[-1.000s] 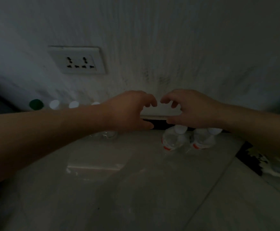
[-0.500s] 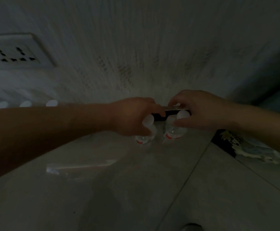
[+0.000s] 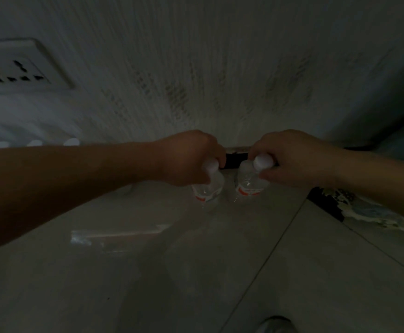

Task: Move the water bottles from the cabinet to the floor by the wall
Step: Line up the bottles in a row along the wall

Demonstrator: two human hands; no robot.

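Two clear water bottles with white caps and red-edged labels stand side by side on the pale tiled floor at the foot of the wall. My left hand grips the left bottle around its neck. My right hand grips the right bottle at its cap and neck. Further left along the wall, the white caps of more bottles show above my left forearm, which hides their bodies.
A white wall socket sits on the wall at upper left. A dark, patterned edge runs along the floor on the right. Glossy floor tiles stretch toward me. The scene is dim.
Both hands have dropped onto the two bottles and now grip their necks. A second ago they hovered apart above the bottles. The view has shifted right, so the socket moved left.
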